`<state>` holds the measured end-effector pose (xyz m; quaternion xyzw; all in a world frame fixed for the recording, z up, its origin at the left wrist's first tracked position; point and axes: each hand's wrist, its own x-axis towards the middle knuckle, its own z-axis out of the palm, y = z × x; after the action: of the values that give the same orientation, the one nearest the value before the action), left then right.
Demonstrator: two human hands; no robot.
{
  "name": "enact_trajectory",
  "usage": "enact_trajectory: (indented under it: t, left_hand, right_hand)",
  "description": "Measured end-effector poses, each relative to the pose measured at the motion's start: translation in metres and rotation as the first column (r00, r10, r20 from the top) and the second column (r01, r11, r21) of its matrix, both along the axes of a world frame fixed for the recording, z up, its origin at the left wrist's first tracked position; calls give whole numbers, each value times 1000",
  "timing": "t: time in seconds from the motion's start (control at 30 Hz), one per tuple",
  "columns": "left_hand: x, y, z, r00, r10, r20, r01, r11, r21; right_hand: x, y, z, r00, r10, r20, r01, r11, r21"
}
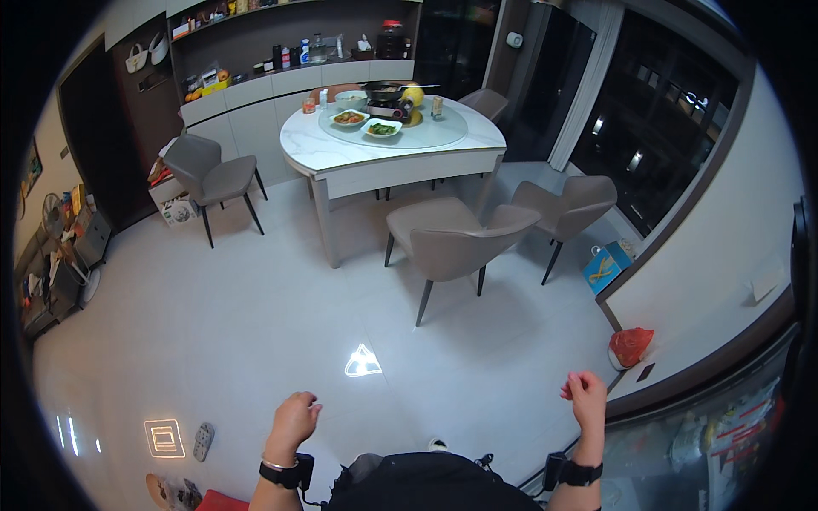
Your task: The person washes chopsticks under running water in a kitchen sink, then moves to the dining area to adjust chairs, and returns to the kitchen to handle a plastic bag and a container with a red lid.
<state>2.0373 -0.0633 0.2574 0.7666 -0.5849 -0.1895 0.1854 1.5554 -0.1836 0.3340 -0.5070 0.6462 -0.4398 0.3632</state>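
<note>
My left hand point(297, 418) hangs in the air over the pale tiled floor point(255, 332), loosely curled, with nothing seen in it. To the right, my right hand point(586, 396) is raised with its fingers bent in, and no object shows in it. Both wrists wear black straps with small box-shaped devices. Ahead stands a white marble-look dining table point(307, 147) with a glass turntable point(447, 132). On it are a plate of green vegetables point(382, 129), another dish of food point(349, 118), a bowl point(351, 99) and a black pan point(383, 91) on a portable stove point(388, 112).
A grey chair point(473, 249) stands before the table, another point(565, 204) to its right, and a third point(217, 172) to its left. A grey slipper point(204, 442) lies on the floor at left. By the right wall are a blue box point(606, 268) and a red bag point(631, 347).
</note>
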Motion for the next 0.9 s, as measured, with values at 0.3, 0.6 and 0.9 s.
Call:
enact_trajectory:
  t: [0.3,0.6,0.9]
  left_hand:
    - [-140,-155,15,957,-275,96,264,958,114]
    - [-163,-279,6,731,-9,-682,317,890,328]
    - [-95,-414,-88,916,302,-262,-311,950,10]
  right_hand:
    - [-143,-63,-23,986,-157,-48,155,987,-44]
    - [-251,-132,-33,985,-159,-65,156,986,-49]
    - [-233,-303,-95,952,-225,-206,210,973,-92]
